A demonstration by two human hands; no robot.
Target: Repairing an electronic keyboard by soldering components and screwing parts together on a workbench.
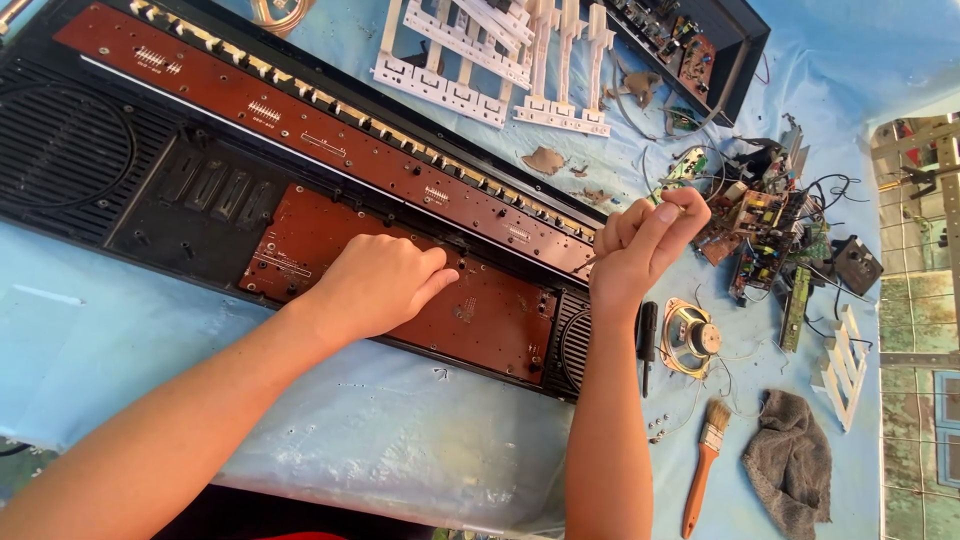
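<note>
Left hand [375,285] lying loosely curled, palm down, on brown board [400,290] inside black keyboard case [120,170], fingertips pressing near board's upper edge. Right hand [640,245] hovering just right of board, fingers pinching thin tool [590,263], tip angling toward case. Lying on blue surface [400,440]: speaker [690,338], brush [705,470], grey rag [790,460], white key strips [500,60].

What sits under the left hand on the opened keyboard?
The left hand rests flat on a reddish-brown circuit board set in the black keyboard casing. Bare board shows on both sides of the hand; the part beneath the palm is covered and cannot be seen.
</note>
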